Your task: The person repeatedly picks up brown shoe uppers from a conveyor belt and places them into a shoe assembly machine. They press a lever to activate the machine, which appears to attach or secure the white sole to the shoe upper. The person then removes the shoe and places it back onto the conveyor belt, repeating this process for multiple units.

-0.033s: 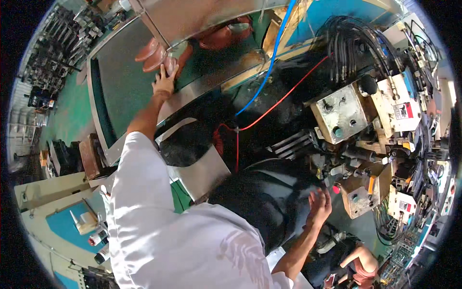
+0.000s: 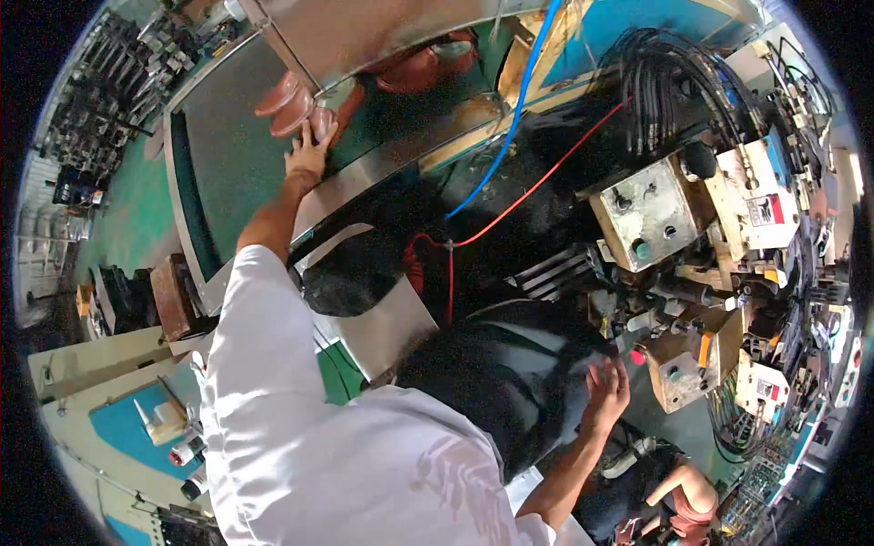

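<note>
Notably, the left grip (image 2: 305,156) is at full forward reach, its fingertips over the near end of a reddish-brown, shoe-shaped piece (image 2: 322,119) on the green worktop (image 2: 228,177). Fingers are slightly spread; contact looks likely. Whether they are clamped on the piece cannot be told (the back of the hand hides the thumb side).

Handling estimate: sheen suggests a smooth, somewhat slippery skin; probably light to moderate in weight. Stiffness is uncertain; the rounded form appears to hold its shape. Best hold, in my judgement: across the near rounded end, thumb opposed to fingers, pressing lightly to spare the surface.

Surroundings of the left grip: similar reddish-brown pieces (image 2: 289,107) just beyond and to its left; a further group (image 2: 423,68) beyond and to the right; a metal bar (image 2: 289,53) slanting down toward it from the far side.

The right grip (image 2: 604,393) is well apart, palm partly upward, fingers loosely curled and separated, nothing visible in it. Just to its right: a control box (image 2: 675,382) with a red button (image 2: 637,358); touch not evident.
</note>
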Motion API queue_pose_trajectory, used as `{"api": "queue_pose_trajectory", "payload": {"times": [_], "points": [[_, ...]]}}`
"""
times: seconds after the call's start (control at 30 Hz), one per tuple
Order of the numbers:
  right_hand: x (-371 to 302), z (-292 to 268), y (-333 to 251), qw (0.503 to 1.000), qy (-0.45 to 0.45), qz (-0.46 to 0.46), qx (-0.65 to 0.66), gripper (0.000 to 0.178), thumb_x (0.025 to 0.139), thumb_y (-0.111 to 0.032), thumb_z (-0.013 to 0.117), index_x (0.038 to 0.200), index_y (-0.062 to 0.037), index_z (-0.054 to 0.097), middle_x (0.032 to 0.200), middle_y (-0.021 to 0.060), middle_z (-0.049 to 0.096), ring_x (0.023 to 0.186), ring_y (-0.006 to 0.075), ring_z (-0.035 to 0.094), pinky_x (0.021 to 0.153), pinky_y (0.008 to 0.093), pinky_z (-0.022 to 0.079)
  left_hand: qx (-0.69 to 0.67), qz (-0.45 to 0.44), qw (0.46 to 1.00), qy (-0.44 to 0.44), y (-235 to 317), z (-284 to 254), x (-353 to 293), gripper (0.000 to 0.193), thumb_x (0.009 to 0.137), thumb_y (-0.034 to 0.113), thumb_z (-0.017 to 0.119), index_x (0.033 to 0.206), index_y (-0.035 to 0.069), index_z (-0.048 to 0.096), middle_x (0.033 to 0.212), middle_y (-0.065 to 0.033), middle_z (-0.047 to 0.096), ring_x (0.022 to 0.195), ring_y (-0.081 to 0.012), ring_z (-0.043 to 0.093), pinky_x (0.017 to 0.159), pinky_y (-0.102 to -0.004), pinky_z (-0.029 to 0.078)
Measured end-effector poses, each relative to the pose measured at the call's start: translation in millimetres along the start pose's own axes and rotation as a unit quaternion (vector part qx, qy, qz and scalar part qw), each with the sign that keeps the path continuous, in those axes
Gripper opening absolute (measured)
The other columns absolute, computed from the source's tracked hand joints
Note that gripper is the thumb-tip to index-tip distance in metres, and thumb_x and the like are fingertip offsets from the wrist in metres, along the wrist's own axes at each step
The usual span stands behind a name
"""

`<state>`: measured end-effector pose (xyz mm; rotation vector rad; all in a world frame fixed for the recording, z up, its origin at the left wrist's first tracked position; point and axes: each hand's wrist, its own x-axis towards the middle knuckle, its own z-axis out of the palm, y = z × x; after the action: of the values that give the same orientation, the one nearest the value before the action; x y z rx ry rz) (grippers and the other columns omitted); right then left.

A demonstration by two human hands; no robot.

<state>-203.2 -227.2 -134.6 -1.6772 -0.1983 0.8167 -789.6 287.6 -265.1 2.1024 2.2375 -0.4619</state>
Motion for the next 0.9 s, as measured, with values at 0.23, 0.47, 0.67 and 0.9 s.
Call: {"api": "queue_pose_trajectory", "payload": {"times": [0.23, 0.47, 0.67, 0.9], "points": [[-19.6, -39.5, 6.7, 0.998, 0.055, 0.010, -0.019, 0.054, 0.107, -0.023, 0.063, 0.154, 0.0020, 0.050, 0.140, 0.0202, 0.068, 0.114, 0.0328, 0.073, 0.096, 0.0386, 0.059, 0.078, -0.034, 0.989, -0.124, -17.4, -41.9, 26.4, 0.068, 0.113, 0.020, 0.043, 0.170, 0.049, 0.020, 0.172, -0.0170, 0.036, 0.146, -0.0412, 0.053, 0.113, -0.0604, 0.049], [-63.1, -94.6, 38.8, 0.995, 0.099, -0.016, 0.007, 0.058, 0.107, -0.026, 0.066, 0.156, 0.0004, 0.049, 0.138, 0.0168, 0.069, 0.118, 0.0284, 0.071, 0.098, 0.0390, 0.057, 0.174, 0.285, 0.941, -0.058, 155.6, -96.8, -34.3, 0.030, 0.100, 0.018, 0.060, 0.130, 0.016, 0.058, 0.121, -0.0193, 0.064, 0.110, -0.0403, 0.068, 0.089, -0.0572, 0.057], [-167.8, -207.9, 103.7, 0.959, 0.285, -0.008, 0.004, 0.060, 0.106, -0.020, 0.071, 0.156, 0.0052, 0.049, 0.142, 0.0221, 0.066, 0.126, 0.0252, 0.067, 0.106, 0.0359, 0.056, -0.114, 0.686, 0.719, -0.009, 370.3, -101.9, -234.8, 0.031, 0.100, 0.012, 0.062, 0.126, -0.001, 0.071, 0.122, -0.0249, 0.073, 0.111, -0.0405, 0.071, 0.093, -0.0500, 0.059], [-440.2, -306.7, 280.9, 0.712, 0.586, 0.250, -0.295, 0.051, 0.093, -0.021, 0.070, 0.136, 0.0061, 0.068, 0.120, 0.0253, 0.078, 0.117, 0.0338, 0.075, 0.103, 0.0387, 0.056, -0.271, 0.824, 0.399, -0.296, 464.1, -100.9, -566.8, 0.032, 0.105, 0.006, 0.060, 0.135, -0.004, 0.067, 0.124, -0.0252, 0.073, 0.113, -0.0408, 0.071, 0.100, -0.0448, 0.056]]}}
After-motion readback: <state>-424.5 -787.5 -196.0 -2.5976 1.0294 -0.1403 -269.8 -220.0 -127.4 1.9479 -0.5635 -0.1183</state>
